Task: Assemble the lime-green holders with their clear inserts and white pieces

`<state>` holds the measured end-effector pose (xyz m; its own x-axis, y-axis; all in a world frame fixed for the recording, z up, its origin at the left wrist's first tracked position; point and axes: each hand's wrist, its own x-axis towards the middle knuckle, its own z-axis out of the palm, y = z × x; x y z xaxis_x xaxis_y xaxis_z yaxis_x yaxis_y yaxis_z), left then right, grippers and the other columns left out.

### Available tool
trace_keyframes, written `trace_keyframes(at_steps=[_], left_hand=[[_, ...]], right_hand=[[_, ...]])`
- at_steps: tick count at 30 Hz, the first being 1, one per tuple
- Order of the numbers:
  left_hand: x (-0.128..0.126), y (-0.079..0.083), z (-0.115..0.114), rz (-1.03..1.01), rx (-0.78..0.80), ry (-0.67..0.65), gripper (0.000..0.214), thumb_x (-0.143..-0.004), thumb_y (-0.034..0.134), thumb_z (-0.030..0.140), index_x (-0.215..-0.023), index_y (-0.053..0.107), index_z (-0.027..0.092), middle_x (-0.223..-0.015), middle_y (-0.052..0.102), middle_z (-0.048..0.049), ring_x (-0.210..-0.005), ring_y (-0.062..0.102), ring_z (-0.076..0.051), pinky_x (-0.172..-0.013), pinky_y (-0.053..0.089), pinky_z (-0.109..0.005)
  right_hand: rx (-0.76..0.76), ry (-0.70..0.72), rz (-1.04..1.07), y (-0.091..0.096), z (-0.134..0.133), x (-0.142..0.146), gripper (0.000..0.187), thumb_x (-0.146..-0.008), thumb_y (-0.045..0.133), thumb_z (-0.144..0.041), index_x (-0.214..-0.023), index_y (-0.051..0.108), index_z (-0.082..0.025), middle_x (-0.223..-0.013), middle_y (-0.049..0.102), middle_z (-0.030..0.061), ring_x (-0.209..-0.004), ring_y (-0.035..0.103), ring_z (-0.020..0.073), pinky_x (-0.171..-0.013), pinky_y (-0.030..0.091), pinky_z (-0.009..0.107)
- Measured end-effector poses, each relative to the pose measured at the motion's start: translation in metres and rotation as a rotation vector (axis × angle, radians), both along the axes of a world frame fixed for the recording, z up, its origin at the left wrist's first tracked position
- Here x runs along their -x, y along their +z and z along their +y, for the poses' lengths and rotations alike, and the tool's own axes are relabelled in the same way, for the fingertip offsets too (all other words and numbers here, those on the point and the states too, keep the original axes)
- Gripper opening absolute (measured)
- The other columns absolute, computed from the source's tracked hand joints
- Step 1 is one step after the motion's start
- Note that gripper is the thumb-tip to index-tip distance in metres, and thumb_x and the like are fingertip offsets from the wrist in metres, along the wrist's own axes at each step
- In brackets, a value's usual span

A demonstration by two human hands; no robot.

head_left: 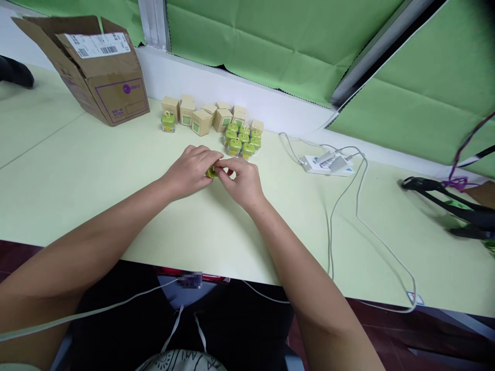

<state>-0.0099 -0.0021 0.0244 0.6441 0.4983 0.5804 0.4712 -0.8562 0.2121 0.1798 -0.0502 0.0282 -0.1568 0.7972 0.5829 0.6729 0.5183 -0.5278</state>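
Note:
My left hand and my right hand meet over the pale green table, fingers curled together round a small yellow-green item that shows only between the fingertips. Just beyond the hands stands a cluster of several small green items with loops on top. Behind them runs a row of several small tan cardboard boxes. One more green item stands alone at the row's left end.
An open brown cardboard carton sits at the back left. A white power strip with plugs lies to the right, its cables trailing to the front edge. A dark tool lies at the far right. Green panels back the table.

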Motion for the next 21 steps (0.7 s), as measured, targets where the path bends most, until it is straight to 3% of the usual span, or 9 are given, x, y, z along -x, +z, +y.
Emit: trace_keyframes(at_steps=[7, 14, 21], left_hand=[[0.0003, 0.0010, -0.0011, 0.038, -0.003, -0.032, 0.035, -0.090, 0.054, 0.011, -0.123, 0.064, 0.018, -0.114, 0.075, -0.0109, -0.113, 0.065, -0.030, -0.094, 0.041, -0.044], [-0.0009, -0.0012, -0.0015, 0.027, -0.039, -0.056, 0.037, -0.089, 0.054, 0.011, -0.123, 0.064, 0.017, -0.113, 0.075, -0.0107, -0.110, 0.067, -0.029, -0.092, 0.042, -0.043], [-0.0016, 0.0017, -0.0033, 0.020, -0.020, -0.057, 0.036, -0.090, 0.053, 0.013, -0.124, 0.064, 0.019, -0.113, 0.075, -0.0107, -0.110, 0.067, -0.029, -0.093, 0.043, -0.044]], right_hand=[[0.087, -0.001, 0.162, -0.0032, 0.0052, -0.0007, 0.016, -0.087, 0.071, -0.018, -0.089, 0.085, -0.025, -0.086, 0.071, 0.0023, -0.078, 0.058, 0.0172, -0.072, 0.054, 0.033], [0.115, 0.029, 0.160, -0.0047, 0.0047, 0.0025, 0.016, -0.086, 0.069, -0.018, -0.086, 0.084, -0.024, -0.083, 0.066, 0.0028, -0.081, 0.057, 0.0180, -0.075, 0.054, 0.033], [0.107, -0.085, 0.214, -0.0032, 0.0021, 0.0088, 0.005, -0.083, 0.070, -0.023, -0.078, 0.069, -0.022, -0.077, 0.060, -0.0010, -0.076, 0.056, 0.0164, -0.078, 0.055, 0.034]])
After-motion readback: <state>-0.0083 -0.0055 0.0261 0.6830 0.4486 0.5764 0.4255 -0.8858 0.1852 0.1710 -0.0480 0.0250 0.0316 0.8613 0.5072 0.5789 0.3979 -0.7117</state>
